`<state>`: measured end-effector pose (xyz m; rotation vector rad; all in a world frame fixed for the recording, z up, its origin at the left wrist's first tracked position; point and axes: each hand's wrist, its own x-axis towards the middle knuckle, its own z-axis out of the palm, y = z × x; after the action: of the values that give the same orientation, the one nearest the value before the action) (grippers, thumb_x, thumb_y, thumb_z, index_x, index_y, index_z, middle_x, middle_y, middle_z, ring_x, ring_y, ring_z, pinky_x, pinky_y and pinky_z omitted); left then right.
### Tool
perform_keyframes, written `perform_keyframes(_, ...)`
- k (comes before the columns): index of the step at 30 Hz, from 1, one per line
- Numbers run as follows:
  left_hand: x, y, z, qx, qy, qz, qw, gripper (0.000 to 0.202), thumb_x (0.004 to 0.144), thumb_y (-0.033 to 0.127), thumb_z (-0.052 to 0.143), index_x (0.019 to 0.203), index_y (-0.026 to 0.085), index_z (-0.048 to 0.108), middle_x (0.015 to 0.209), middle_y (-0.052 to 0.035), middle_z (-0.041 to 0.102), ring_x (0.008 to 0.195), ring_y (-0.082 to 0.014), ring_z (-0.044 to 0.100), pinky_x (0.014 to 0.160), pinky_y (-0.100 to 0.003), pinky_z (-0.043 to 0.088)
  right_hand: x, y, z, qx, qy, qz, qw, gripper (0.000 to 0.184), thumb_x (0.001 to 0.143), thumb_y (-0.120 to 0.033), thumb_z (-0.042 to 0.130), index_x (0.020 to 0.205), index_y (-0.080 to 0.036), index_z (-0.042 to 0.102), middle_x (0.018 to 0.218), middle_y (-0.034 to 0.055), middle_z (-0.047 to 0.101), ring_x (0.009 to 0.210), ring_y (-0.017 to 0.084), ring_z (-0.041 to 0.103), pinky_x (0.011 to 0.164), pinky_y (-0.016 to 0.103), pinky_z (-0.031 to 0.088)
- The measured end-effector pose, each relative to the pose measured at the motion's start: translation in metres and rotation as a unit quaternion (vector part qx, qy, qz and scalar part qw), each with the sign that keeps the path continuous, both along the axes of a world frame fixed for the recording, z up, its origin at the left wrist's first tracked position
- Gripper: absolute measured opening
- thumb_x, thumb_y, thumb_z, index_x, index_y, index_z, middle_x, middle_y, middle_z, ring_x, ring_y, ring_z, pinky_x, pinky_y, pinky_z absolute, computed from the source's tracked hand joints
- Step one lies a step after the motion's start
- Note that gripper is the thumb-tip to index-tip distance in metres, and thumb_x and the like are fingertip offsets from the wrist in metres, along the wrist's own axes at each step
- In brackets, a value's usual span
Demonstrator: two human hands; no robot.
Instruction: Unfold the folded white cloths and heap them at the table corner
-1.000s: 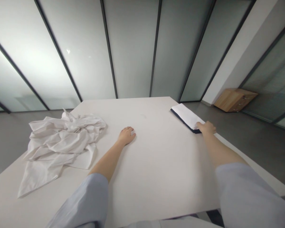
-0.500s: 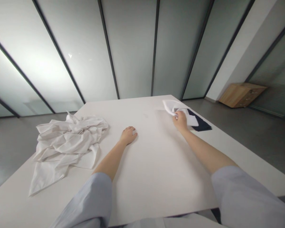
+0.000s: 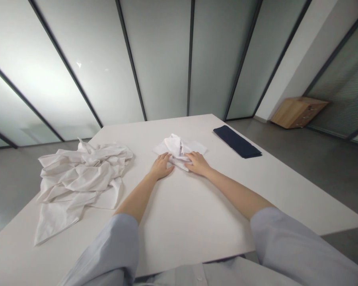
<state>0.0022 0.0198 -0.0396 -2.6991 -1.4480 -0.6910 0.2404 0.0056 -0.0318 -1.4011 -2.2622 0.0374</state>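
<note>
A crumpled white cloth [image 3: 175,146] lies bunched on the table in front of me, its thin side flaps spread out flat. My left hand [image 3: 162,166] rests at the near left edge of this cloth, its fingers stretched forward and its thumb apart. On the near right side, my right hand [image 3: 197,163] has its thumb and fingers closed on the fabric. The exact grip under the fingertips is partly hidden.
To the left a large heap of rumpled white fabric [image 3: 83,174] covers part of the white table [image 3: 193,222]. A folded dark navy cloth [image 3: 237,141] lies near the right edge. Beyond the table stand a wooden cabinet [image 3: 298,112] and frosted glass panels [image 3: 161,59].
My right hand has brought the white cloth from atop the navy cloth leftward to the middle of the table. The navy cloth now shows fully. My left hand has stayed nearly in place.
</note>
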Motion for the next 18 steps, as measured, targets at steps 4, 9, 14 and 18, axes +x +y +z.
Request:
perform_keyframes(4, 0.004, -0.004, 0.005, 0.022, -0.011, -0.008, 1.000, 0.054, 0.081, 0.033, 0.061, 0.131, 0.016, 0.048, 0.133, -0.0134, 0.052, 0.126, -0.0276, 0.047, 0.106, -0.042, 0.041, 0.015, 0.019, -0.004, -0.063, 0.077, -0.077, 0.992, 0.018, 0.084, -0.025, 0.051, 0.090, -0.018, 0.066, 0.091, 0.0092, 0.067, 0.082, 0.021, 0.061, 0.076, 0.030, 0.046)
perform_keyframes(9, 0.011, -0.010, 0.012, 0.038, -0.027, -0.012, 0.999, 0.045, 0.082, 0.033, 0.060, 0.124, 0.019, 0.053, 0.123, -0.0115, 0.057, 0.118, -0.0265, 0.052, 0.102, -0.041, 0.044, 0.045, 0.046, -0.012, -0.047, 0.427, -0.252, 0.867, 0.030, 0.083, -0.029, 0.041, 0.104, -0.017, 0.058, 0.091, 0.0064, 0.066, 0.078, 0.020, 0.063, 0.068, 0.029, 0.049)
perform_keyframes(14, 0.012, -0.012, 0.012, 0.029, -0.016, -0.019, 0.999, 0.050, 0.082, 0.035, 0.060, 0.128, 0.015, 0.051, 0.129, -0.0136, 0.056, 0.121, -0.0276, 0.050, 0.104, -0.042, 0.043, 0.070, 0.051, -0.017, -0.027, 0.421, -0.333, 0.843, 0.044, 0.081, -0.033, 0.047, 0.120, -0.017, 0.052, 0.114, 0.0116, 0.063, 0.104, 0.023, 0.060, 0.087, 0.033, 0.046)
perform_keyframes(18, 0.012, -0.010, 0.009, -0.010, 0.006, -0.037, 0.999, 0.046, 0.084, 0.041, 0.059, 0.123, 0.017, 0.056, 0.129, -0.0129, 0.058, 0.120, -0.0269, 0.053, 0.105, -0.041, 0.041, 0.053, 0.039, -0.014, -0.060, 0.218, -0.219, 0.949, 0.024, 0.077, -0.030, 0.056, 0.096, -0.020, 0.065, 0.094, 0.0083, 0.069, 0.094, 0.026, 0.062, 0.088, 0.037, 0.045)
